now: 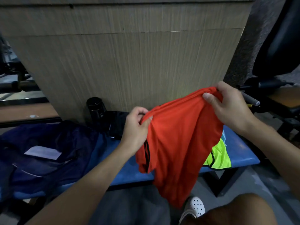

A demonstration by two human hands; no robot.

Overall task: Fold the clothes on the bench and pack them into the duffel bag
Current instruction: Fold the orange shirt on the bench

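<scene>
Two hands on one garment: the orange shorts (178, 143) hang in the centre of the frame, lifted off the bench, their top edge stretched between my hands. That edge is the long axis, and it slants: low at my left hand (136, 127) in the middle of the frame, higher at my right hand (227, 108) toward the upper right. Both hands pinch it, thumb over the cloth and fingers curled behind. The rest drops past the front of the blue bench (240, 153) toward the lower centre.

To fold them, I reckon the edge wants levelling and the cloth laying flat on the seat behind. A yellow-green garment (219, 158) lies on the bench just under the shorts, at right. The dark blue duffel bag (48, 151) sits at the left of the frame, nearer my left hand. A black garment (116, 124) and a black bottle (95, 108) lie beyond it by the wall.
</scene>
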